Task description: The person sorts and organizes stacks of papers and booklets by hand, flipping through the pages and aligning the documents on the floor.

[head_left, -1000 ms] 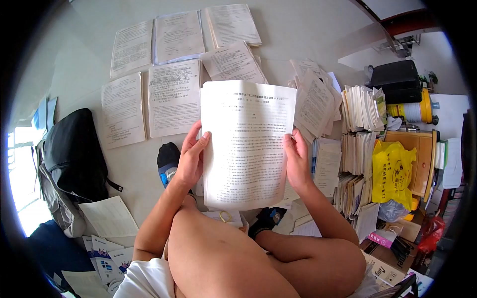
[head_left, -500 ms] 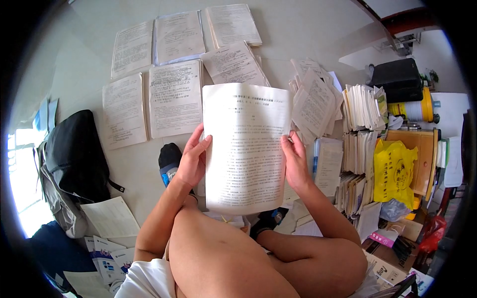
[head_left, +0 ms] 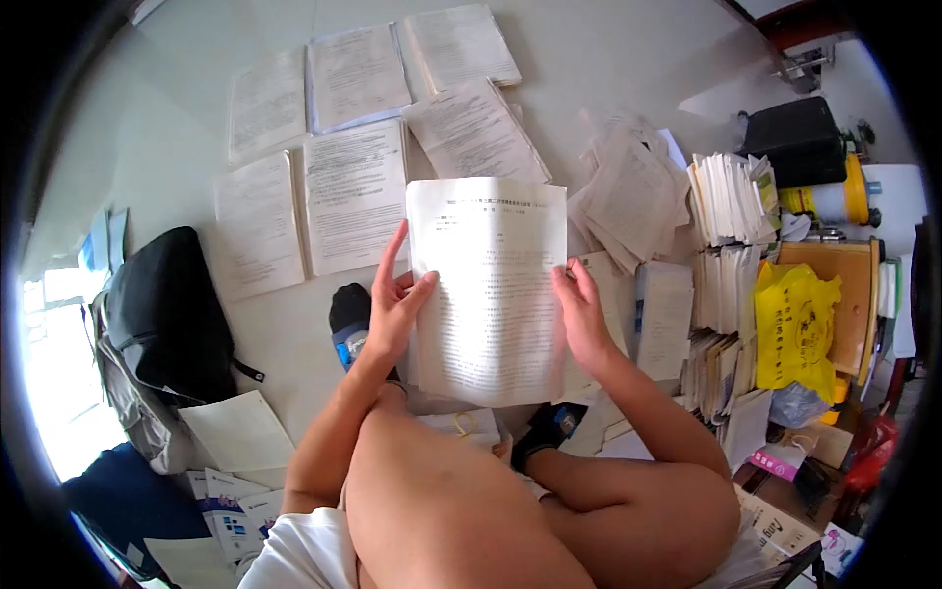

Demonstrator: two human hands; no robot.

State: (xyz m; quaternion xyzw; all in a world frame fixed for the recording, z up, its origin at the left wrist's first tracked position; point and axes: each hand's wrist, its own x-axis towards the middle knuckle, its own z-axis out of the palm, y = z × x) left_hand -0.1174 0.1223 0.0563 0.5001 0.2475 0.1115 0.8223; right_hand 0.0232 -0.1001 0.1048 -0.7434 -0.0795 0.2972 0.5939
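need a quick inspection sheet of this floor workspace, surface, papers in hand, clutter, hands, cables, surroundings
Surface: pale floor, with paper stacks laid out in front of the person
Job's things: printed sheets, held up above the lap; text too small to read reliably
Clutter: untidy heap of papers, yellow plastic bag at right, black bag at left
Grippers: bare left hand and right hand, each holding one side edge of the sheets, thumbs in front
Cables: nothing seen
Surroundings: black case at upper right; bright glare at the left edge of the view
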